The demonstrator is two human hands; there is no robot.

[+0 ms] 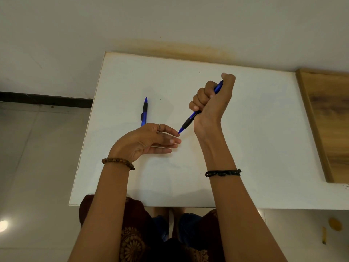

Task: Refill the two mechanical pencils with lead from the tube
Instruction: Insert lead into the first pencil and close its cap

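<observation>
My right hand (pixel 211 103) grips a blue and black mechanical pencil (pixel 188 121) in a fist, thumb over its top end, tip pointing down and left. That tip sits right by the fingertips of my left hand (pixel 149 139), which is held flat with straight fingers just above the white table (pixel 255 138). A second blue and black mechanical pencil (pixel 144 110) lies on the table beyond my left hand, its lower end hidden behind the hand. No lead tube shows anywhere in view.
A wooden tray or board (pixel 328 118) lies along the table's right side. The table's left edge drops to a tiled floor (pixel 37 157). Small yellow objects (pixel 335 224) lie on the floor at lower right.
</observation>
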